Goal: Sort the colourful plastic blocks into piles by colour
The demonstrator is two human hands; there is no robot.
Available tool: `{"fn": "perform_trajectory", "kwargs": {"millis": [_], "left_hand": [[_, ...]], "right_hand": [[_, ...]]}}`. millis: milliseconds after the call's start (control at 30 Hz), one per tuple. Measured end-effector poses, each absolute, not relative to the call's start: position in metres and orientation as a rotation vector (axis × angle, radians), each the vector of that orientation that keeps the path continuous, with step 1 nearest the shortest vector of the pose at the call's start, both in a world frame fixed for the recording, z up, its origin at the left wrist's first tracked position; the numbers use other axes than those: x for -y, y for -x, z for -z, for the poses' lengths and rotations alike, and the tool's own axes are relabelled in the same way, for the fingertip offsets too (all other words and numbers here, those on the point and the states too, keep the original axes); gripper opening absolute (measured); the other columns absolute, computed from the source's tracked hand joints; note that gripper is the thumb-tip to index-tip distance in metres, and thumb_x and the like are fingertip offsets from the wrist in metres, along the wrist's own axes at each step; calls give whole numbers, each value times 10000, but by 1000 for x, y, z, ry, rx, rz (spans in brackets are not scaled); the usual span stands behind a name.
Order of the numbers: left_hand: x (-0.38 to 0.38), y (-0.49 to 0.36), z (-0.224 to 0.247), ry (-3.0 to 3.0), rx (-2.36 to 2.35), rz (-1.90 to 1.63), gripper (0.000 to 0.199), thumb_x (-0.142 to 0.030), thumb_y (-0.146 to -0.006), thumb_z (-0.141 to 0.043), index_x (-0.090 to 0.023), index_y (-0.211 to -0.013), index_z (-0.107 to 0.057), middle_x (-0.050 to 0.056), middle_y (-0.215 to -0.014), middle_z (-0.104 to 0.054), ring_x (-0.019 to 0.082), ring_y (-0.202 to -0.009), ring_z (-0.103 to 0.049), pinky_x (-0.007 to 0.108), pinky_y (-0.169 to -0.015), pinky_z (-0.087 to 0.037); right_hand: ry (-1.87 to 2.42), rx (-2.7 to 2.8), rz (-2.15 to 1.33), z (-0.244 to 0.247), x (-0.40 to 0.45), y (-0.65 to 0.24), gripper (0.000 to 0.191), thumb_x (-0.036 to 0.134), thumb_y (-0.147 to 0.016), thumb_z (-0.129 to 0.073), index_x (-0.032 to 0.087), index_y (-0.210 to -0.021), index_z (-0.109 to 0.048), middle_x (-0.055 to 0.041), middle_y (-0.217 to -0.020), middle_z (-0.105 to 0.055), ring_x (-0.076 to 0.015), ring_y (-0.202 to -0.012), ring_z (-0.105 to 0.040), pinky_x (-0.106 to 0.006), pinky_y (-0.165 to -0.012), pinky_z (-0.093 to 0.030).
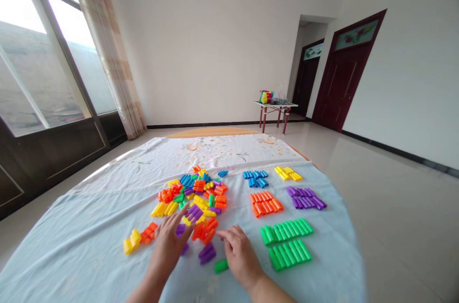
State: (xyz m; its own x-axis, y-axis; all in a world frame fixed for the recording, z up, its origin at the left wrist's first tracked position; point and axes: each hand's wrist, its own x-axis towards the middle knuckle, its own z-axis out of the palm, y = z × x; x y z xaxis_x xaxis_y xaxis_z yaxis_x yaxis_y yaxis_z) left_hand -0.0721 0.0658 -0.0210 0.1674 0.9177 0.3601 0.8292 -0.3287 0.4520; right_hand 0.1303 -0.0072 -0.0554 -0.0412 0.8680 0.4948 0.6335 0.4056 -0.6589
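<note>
A mixed pile of small plastic tubes in several colours lies mid-table, with purple pieces (pixel 194 213) and orange pieces (pixel 204 230) at its near side. My left hand (pixel 171 236) hovers at the pile's near left, fingers apart, nothing seen between them. To the right of the orange pieces is my right hand (pixel 238 250), its fingers curled together; whatever they may hold is hidden. A green piece (pixel 221 266) lies beside that hand. Sorted on the right are green rows (pixel 289 243), orange rows (pixel 266 203), purple rows (pixel 306 198), blue rows (pixel 256 178) and a yellow group (pixel 288 173).
The round table wears a pale blue cloth (pixel 96 241) with a floral white part behind. Yellow pieces (pixel 132 242) and orange pieces (pixel 148 233) lie at the left. A small side table (pixel 292 105) with bags stands by the far wall.
</note>
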Motion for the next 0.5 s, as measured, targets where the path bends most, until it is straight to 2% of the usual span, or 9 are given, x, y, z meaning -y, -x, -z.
{"fn": "perform_trajectory", "kwargs": {"millis": [200,367,500], "left_hand": [[-37,75,34,-2581,-1406,-1049,491,-474,-761,-544,-322,-1226,-501,18,-1125,-650,211,-1047,-576,373,-864,-482],[-38,73,52,-2873,-1205,-1042,530,-456,-750,-565,-389,-1261,-438,-33,-1170,-630,195,-1056,-582,331,-829,-497],[-48,76,65,-3009,-1164,-1065,573,-472,-752,-545,-407,-1297,-380,-51,-1210,-602,213,-1109,-549,347,-844,-474]], "right_hand": [[1264,1704,-260,47,8,-134,498,44,-817,-411,238,-1275,-444,-69,-1026,-577,-192,-985,-520,-364,-883,-450],[1198,1750,-159,33,15,-134,442,179,-857,-451,222,-1295,-413,-89,-1171,-528,-198,-1093,-471,-380,-965,-396],[1190,1848,-170,32,16,-130,425,320,-844,-521,230,-1255,-463,-71,-1180,-549,-203,-1090,-472,-366,-975,-377]]}}
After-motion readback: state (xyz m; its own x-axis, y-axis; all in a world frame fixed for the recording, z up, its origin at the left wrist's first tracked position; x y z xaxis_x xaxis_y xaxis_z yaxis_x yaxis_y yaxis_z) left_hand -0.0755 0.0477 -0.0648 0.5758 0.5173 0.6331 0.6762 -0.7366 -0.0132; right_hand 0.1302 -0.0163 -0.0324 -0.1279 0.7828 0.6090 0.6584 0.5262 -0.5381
